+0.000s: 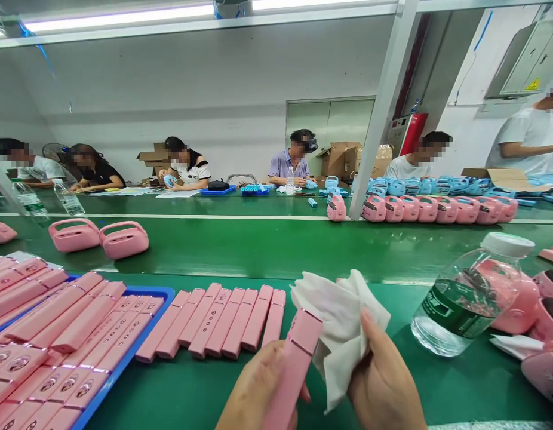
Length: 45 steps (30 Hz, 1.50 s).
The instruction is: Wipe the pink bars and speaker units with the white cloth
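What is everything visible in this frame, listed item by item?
pink flat plastic panel: one, pink, tilted in the left hand's grip
white crumpled cloth: one, white, in the right hand, at the panel's top
loose pink panels: about seven, pink, rowed on the green table
blue plastic tray: one, blue, left, full of pink panels
clear plastic water bottle: one, white-capped, near right
pink handled plastic casings: two, pink, left; a row far right
pale blue casings: several, behind that row
co-workers: six, far side
left hand: one, bottom centre
right hand: one, beside it
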Each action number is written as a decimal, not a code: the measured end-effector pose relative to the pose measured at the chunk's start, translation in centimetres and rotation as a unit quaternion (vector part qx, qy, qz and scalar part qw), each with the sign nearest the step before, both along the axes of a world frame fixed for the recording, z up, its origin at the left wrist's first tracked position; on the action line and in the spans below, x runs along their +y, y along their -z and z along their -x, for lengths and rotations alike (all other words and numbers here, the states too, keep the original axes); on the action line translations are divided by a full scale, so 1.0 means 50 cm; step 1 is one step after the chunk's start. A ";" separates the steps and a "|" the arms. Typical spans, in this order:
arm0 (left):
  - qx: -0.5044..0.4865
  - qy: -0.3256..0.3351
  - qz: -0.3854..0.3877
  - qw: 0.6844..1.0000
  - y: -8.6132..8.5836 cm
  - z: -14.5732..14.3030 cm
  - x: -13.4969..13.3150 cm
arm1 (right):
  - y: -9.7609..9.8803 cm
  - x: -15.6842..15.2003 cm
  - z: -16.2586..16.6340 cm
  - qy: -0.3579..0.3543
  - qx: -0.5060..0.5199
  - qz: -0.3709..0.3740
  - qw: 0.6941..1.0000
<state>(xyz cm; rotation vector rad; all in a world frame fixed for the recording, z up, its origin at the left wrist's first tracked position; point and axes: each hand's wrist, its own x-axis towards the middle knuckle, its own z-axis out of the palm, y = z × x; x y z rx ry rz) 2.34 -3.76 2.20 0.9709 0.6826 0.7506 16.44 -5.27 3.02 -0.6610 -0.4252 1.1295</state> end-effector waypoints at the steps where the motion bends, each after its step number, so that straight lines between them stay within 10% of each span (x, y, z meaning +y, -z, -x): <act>1: -0.003 -0.011 0.012 1.000 -0.003 -0.001 0.000 | 0.006 -0.002 -0.005 0.010 -0.039 0.000 0.999; 5: -0.093 -0.020 0.104 0.990 -0.005 -0.001 -0.002 | 0.035 -0.007 -0.009 0.034 -0.412 -0.097 0.905; 9: -0.180 -0.047 0.177 0.966 -0.006 0.025 0.010 | 0.046 -0.002 0.039 0.134 -0.732 -0.346 0.571; 11: -0.190 -0.051 0.192 0.961 -0.009 0.040 0.017 | 0.046 0.000 0.070 0.181 -0.759 -0.377 0.499; 14: -0.201 -0.022 0.188 0.961 -0.013 0.043 0.018 | 0.048 0.001 0.078 0.290 -0.692 -0.372 0.546; 16: -0.195 0.007 0.166 0.967 -0.012 0.031 0.012 | 0.049 0.002 0.052 0.199 -0.730 -0.359 0.546; 21: -0.152 0.066 0.132 0.977 -0.003 0.005 -0.001 | 0.053 0.004 -0.001 0.106 -0.423 -0.037 0.899; 23: -0.114 0.069 0.124 0.983 -0.002 0.004 -0.001 | 0.054 0.002 0.006 0.101 -0.252 0.021 0.962; 28: -0.086 -0.006 0.171 0.982 -0.004 -0.003 -0.006 | 0.056 -0.014 0.031 0.074 -0.326 -0.035 0.942; 35: -0.134 -0.038 0.192 0.971 -0.011 0.012 0.008 | 0.050 -0.010 0.046 0.110 -0.739 -0.331 0.576; 38: -0.170 -0.038 0.200 0.964 -0.016 0.034 0.021 | 0.043 -0.010 0.056 0.079 -0.764 -0.403 0.497; 41: -0.207 -0.032 0.159 0.965 -0.022 0.039 0.022 | 0.050 -0.011 0.050 0.046 -0.730 -0.398 0.553; 45: -0.201 0.031 0.104 0.974 -0.025 0.030 0.013 | 0.059 0.001 0.021 0.031 -0.463 -0.101 0.880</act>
